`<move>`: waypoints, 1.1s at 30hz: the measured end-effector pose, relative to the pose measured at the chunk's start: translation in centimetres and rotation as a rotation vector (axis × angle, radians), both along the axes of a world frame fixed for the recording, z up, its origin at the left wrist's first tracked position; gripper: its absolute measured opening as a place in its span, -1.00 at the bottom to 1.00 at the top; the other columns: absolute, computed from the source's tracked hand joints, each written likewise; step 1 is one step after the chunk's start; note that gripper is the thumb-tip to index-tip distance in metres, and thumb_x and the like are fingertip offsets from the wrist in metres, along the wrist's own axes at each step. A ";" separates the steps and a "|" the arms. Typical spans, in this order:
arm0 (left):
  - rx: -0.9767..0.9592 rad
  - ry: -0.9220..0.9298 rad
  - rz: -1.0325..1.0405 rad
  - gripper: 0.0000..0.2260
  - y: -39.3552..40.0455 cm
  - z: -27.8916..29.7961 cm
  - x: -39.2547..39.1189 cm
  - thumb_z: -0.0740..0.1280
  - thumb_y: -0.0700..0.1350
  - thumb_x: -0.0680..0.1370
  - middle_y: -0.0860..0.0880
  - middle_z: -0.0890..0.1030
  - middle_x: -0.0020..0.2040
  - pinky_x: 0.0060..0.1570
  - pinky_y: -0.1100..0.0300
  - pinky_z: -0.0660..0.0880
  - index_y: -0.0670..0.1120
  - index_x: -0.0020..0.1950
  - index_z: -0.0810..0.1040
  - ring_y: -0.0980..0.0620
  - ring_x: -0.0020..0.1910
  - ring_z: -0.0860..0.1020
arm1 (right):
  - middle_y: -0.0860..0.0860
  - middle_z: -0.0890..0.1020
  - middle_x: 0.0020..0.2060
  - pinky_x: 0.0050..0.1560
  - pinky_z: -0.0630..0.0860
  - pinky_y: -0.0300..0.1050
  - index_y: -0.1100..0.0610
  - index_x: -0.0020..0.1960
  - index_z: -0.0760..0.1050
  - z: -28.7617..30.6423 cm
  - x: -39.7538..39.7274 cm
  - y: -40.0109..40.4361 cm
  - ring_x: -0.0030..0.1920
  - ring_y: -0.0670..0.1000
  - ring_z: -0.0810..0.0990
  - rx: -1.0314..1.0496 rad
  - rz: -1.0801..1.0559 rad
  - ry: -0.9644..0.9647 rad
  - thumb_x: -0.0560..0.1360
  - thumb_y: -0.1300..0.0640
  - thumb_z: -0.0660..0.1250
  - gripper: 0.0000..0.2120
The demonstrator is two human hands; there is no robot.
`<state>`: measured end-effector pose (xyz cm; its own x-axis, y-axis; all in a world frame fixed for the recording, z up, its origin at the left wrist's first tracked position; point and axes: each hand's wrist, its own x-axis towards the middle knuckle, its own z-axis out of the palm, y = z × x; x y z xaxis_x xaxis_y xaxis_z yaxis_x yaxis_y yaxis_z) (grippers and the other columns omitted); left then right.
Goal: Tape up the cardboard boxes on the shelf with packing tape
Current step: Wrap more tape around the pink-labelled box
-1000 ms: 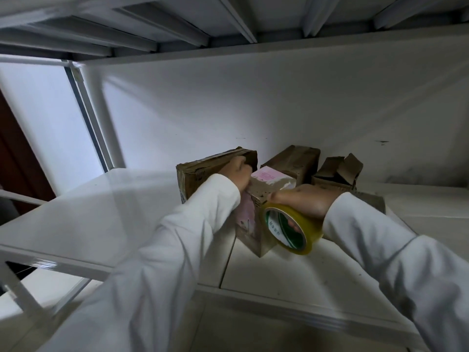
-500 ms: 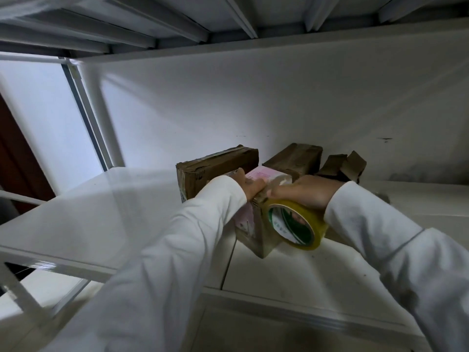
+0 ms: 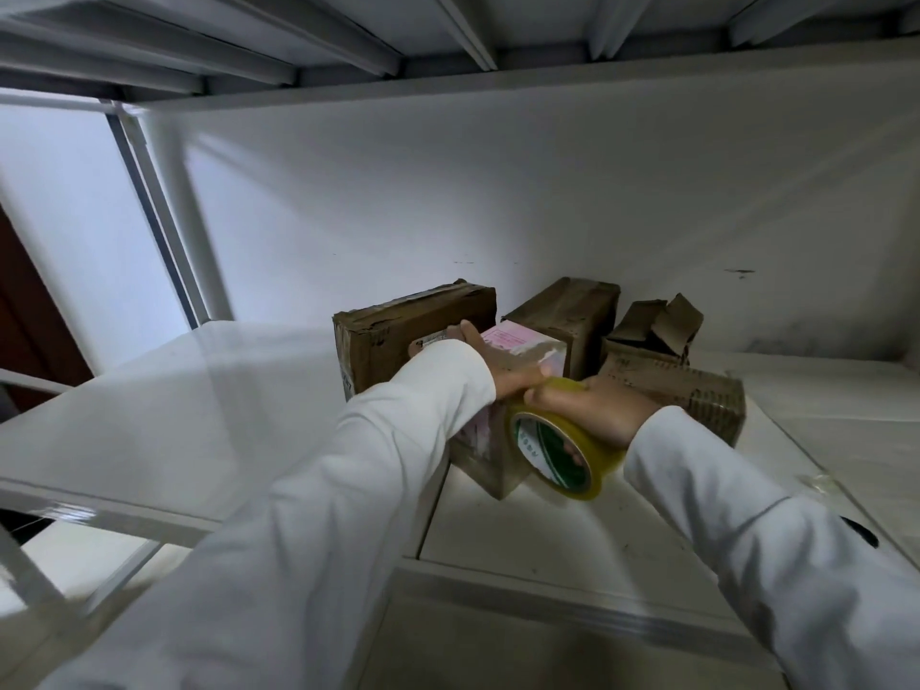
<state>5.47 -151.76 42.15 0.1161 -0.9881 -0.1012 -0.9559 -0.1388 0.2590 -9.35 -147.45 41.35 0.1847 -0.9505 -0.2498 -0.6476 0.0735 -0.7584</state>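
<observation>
Head view: pink box (image 3: 517, 343) at shelf (image 3: 249, 400) centre, long axis running 11 to 5 o'clock. Left hand (image 3: 503, 371) lies on box top, fingers straight, pressing. Right hand (image 3: 592, 408) grips tape roll (image 3: 560, 448) at box's 4 o'clock, touching near corner, core facing 7 o'clock. Right hand nearer the roll; brown boxes (image 3: 413, 331) behind

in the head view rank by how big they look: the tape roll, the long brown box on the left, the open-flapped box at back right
1. Long brown box, clearly largest.
2. and 3. Tape roll and open-flapped box look alike; the roll is nearer the camera, so ranking them is unsure.
</observation>
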 end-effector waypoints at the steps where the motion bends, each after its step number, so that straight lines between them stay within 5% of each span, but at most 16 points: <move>1: 0.011 0.075 -0.003 0.10 -0.1 -0.1 0.2 0.22 0.46 0.36 -0.16 -0.09 0.57 0.49 -0.09 -0.03 -0.17 0.54 -0.28 -0.17 0.54 -0.06 | 0.03 0.56 0.04 0.10 0.50 -0.06 0.02 0.22 0.43 -0.8 0.2 0.0 -0.01 0.07 0.56 0.025 -0.012 -0.025 0.45 -0.21 0.31 -0.55; 7: 0.064 0.109 -0.042 0.07 0.3 0.2 0.4 0.38 0.28 0.39 -0.17 0.00 0.54 0.46 -0.01 0.12 -0.18 0.53 -0.27 -0.19 0.51 0.04 | 0.00 0.49 0.06 0.07 0.45 -0.07 -0.01 0.36 0.33 -4.2 0.6 0.2 0.00 0.07 0.50 0.110 -0.084 -0.164 0.46 -0.21 0.32 -0.45; 12: -0.065 0.163 -0.038 -0.11 0.2 0.2 1.3 0.46 0.30 0.25 -0.09 0.46 0.33 0.22 0.01 0.45 -0.10 0.43 0.27 -0.12 0.24 0.47 | 0.01 0.53 0.06 0.07 0.45 -0.08 0.05 0.29 0.38 -2.8 -0.4 -0.1 0.00 0.06 0.52 0.153 0.022 -0.125 0.41 -0.20 0.38 -0.44; 16: -0.078 0.669 0.082 -0.09 0.5 0.7 2.9 0.50 0.17 0.30 -0.13 0.44 0.35 0.17 0.07 0.45 -0.14 0.51 0.18 -0.12 0.24 0.47 | 0.00 0.60 -0.11 -0.14 0.52 -0.19 0.04 0.06 0.48 2.2 -2.5 0.4 -0.11 0.00 0.58 0.075 0.189 -0.186 0.38 -0.06 0.37 -0.69; 18: 0.016 0.977 0.150 -0.48 1.1 0.3 3.7 0.43 0.14 0.41 -0.09 0.60 -0.05 -0.17 0.19 0.45 -0.11 0.26 0.48 -0.04 -0.14 0.56 | 0.03 0.63 -0.14 -0.14 0.54 -0.16 0.04 0.00 0.52 4.1 -3.3 0.6 -0.14 0.01 0.61 -0.033 0.184 -0.343 0.31 -0.02 0.34 -0.71; 20: 0.151 1.112 0.267 -0.67 1.9 -1.8 4.0 0.38 0.20 0.43 -0.06 0.60 -0.25 -0.16 0.16 0.46 -0.05 -0.05 0.53 -0.04 -0.22 0.55 | 0.03 0.65 -0.17 -0.12 0.54 -0.13 0.03 0.02 0.54 4.5 -3.3 0.6 -0.14 0.02 0.63 -0.134 0.145 -0.409 0.27 -0.07 0.33 -0.65; 23: 0.268 1.040 0.381 -0.55 3.2 -5.8 4.2 0.31 0.32 0.40 -0.10 0.63 -0.05 0.11 -0.07 0.48 -0.03 0.02 0.51 -0.13 0.02 0.55 | 0.06 0.67 -0.14 -0.02 0.55 -0.07 0.03 -0.02 0.58 2.4 -1.7 0.5 -0.08 0.07 0.64 -0.172 0.069 -0.336 0.37 -0.16 0.32 -0.68; 25: 0.241 0.938 0.393 -0.53 3.9 -6.4 4.4 0.25 0.28 0.49 -0.08 0.57 0.02 0.11 0.11 0.48 -0.07 0.15 0.47 -0.09 -0.01 0.50 | 0.07 0.66 -0.10 0.11 0.52 0.01 0.02 -0.08 0.56 0.9 -0.5 0.3 -0.03 0.11 0.63 -0.145 0.003 -0.394 0.32 -0.24 0.31 -0.63; 27: 0.166 0.839 0.310 -0.68 4.0 -5.4 4.7 0.20 0.07 0.61 -0.10 0.48 0.16 -0.05 0.32 0.44 -0.09 0.27 0.39 -0.06 -0.04 0.46 | 0.00 0.63 -0.19 0.03 0.52 -0.06 0.01 -0.19 0.50 0.5 0.7 -0.2 -0.12 0.04 0.60 -0.134 -0.007 -0.428 0.38 -0.22 0.30 -0.71; 30: 0.107 0.751 0.257 -0.62 2.7 -3.7 5.2 0.17 -0.09 0.63 -0.14 0.40 0.40 0.18 0.21 0.35 -0.12 0.44 0.33 -0.11 0.30 0.41 | 0.02 0.62 -0.25 -0.01 0.50 -0.09 0.03 -0.23 0.50 0.0 1.7 -0.8 -0.18 0.03 0.59 -0.115 -0.052 -0.482 0.45 -0.19 0.29 -0.71; 33: 0.036 0.759 0.278 -0.61 0.6 -4.0 5.1 0.15 -0.05 0.61 -0.19 0.44 0.38 0.31 0.08 0.34 -0.12 0.43 0.38 -0.17 0.34 0.42 | 0.22 0.66 -0.07 0.19 0.49 0.07 0.12 -0.10 0.59 -0.8 1.8 -1.2 -0.03 0.20 0.64 -0.127 -0.083 -0.537 0.32 -0.32 0.29 -0.49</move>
<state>10.52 -151.18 38.11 0.2440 -0.9277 -0.2825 -0.4505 -0.3664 0.8141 -7.59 -148.65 40.59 0.1772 -0.9839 -0.0237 -0.1637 -0.0058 -0.9865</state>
